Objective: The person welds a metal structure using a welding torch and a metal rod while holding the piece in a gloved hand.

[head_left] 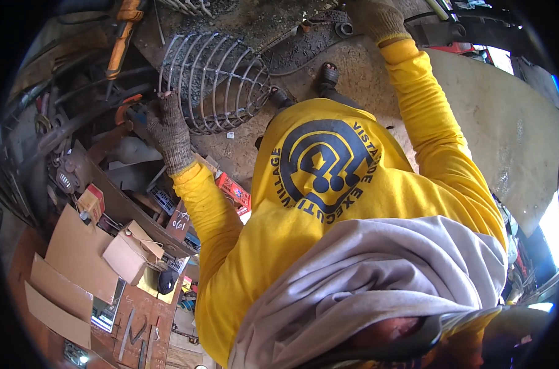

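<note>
Here, your wire cage (215,83) lies on the gritty floor ahead, left gloved hand (167,129) curled at its rim. Right gloved hand (378,18) reaches far off; finger spread unclear. You seem mid-positioning; steady the cage before working it.

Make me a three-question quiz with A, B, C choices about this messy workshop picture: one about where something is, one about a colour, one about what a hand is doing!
1. Where is the wire cage?
A. on the floor by the left hand
B. on a shelf
C. inside a cardboard box

2. What colour are the person's sleeves?
A. blue
B. yellow
C. green

3. What is the left hand doing?
A. hanging free
B. holding a cup
C. resting at the cage's rim, gloved

Answers:
1 A, the cage lies on the dirty floor beside that hand.
2 B, both sleeves are bright yellow.
3 C, the knitted glove meets the cage's edge.
</note>
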Tool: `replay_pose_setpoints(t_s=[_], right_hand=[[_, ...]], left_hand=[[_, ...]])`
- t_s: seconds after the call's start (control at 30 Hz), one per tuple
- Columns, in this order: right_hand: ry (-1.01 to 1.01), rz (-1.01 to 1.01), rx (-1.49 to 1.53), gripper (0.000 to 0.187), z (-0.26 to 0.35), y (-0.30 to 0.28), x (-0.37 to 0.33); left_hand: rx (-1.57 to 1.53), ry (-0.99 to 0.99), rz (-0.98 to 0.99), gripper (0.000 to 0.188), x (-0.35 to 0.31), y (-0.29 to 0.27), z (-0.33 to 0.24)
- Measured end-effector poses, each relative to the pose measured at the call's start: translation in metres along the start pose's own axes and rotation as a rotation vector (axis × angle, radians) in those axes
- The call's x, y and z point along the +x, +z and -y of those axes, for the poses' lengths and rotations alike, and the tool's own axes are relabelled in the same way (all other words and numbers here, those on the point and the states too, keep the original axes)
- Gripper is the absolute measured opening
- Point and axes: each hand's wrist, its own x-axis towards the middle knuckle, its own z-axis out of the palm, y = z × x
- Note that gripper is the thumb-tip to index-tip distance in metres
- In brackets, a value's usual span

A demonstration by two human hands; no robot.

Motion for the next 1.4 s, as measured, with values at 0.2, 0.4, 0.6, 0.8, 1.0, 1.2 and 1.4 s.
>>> replay_pose_setpoints(t_s=[0.2,0.4,0.6,0.8,1.0,1.2,1.4], right_hand=[[-0.182,-0.269,0.248,0.035,-0.02,0.004,-0.007],[-0.301,-0.119,0.895,0.03,-0.022,0.023,-0.066],[-0.27,-0.019,0.614,0.029,-0.001,0.021,-0.106],[-0.54,0.012,0.275,0.033,0.028,0.045,-0.109],[-0.689,-0.101,0.222,0.036,0.032,0.047,-0.108],[-0.53,0.001,0.22,0.037,0.03,0.043,-0.115],[-0.455,0.068,0.119,0.035,0.03,0.042,-0.116]], left_hand=[[-0.054,-0.044,0.006,0.051,0.007,0.01,0.0],[-0.105,-0.062,-0.018,0.05,0.002,0.016,0.029],[-0.042,0.14,-0.092,0.052,-0.002,0.017,0.03],[-0.001,-0.182,-0.013,0.052,-0.003,0.011,-0.012],[-0.092,-0.168,0.001,0.054,-0.001,0.013,-0.022],[0.0,-0.206,0.098,0.057,0.0,0.019,-0.025],[-0.056,-0.172,0.092,0.05,-0.001,0.024,-0.03]])
